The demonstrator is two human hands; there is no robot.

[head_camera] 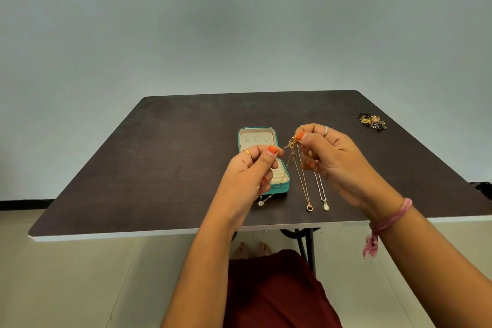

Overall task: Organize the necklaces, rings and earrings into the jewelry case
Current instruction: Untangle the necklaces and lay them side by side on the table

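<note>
An open teal jewelry case (281,190) with a cream lining lies on the dark table (159,168), partly behind my left hand. My left hand (247,173) and my right hand (335,160) are raised above the table and each pinches an end of a thin gold necklace (288,145) at its clasp. Its chain hangs down across the case to a small pale pendant (261,203) on the table. A gold necklace with a ring pendant (309,207) and a silver necklace with a round pendant (326,206) lie to the right of the case, their upper ends hidden by my right hand.
A small heap of dark and pink jewelry pieces (372,120) sits near the table's far right edge. Folding table legs (306,245) show under the near edge. My feet and a maroon garment are below the table.
</note>
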